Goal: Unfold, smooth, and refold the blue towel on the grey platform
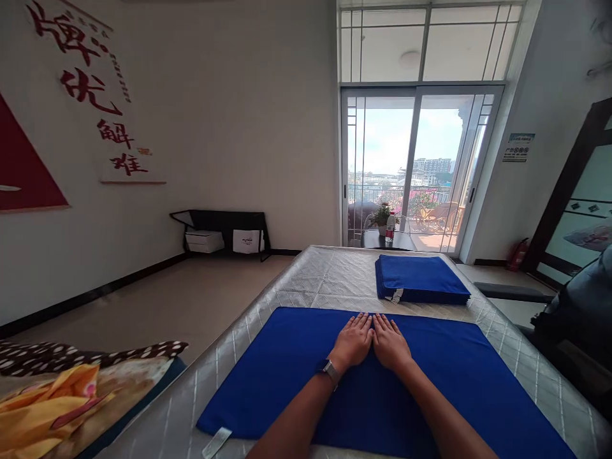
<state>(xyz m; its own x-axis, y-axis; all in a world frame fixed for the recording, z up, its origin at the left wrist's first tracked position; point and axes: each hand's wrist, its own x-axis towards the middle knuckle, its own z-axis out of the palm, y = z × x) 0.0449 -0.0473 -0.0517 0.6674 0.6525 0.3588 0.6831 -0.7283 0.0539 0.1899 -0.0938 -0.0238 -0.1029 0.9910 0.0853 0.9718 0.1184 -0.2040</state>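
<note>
A blue rectangular cloth (pixel 287 363) lies spread flat on a pale quilted mattress (pixel 306 274), with a white label sticking out at its near left corner. My left hand (pixel 354 339), with a watch on the wrist, rests palm down on the cloth near its far edge. Right beside it, my right hand (pixel 390 340) lies flat too, the two hands touching or nearly so along their inner sides. Fingers of both hands are stretched out and point away from me. Beyond them sits a stack of folded blue cloths (pixel 421 278) with white labels at its near left corner.
At the left is bedding with a yellow cloth (pixel 52 408). A low black shelf (pixel 224 223) holding white boxes stands by the wall. Behind the mattress, a small table (pixel 401 241) carries a plant and a bottle (pixel 390 228). A dark chair (pixel 574 312) is at the right.
</note>
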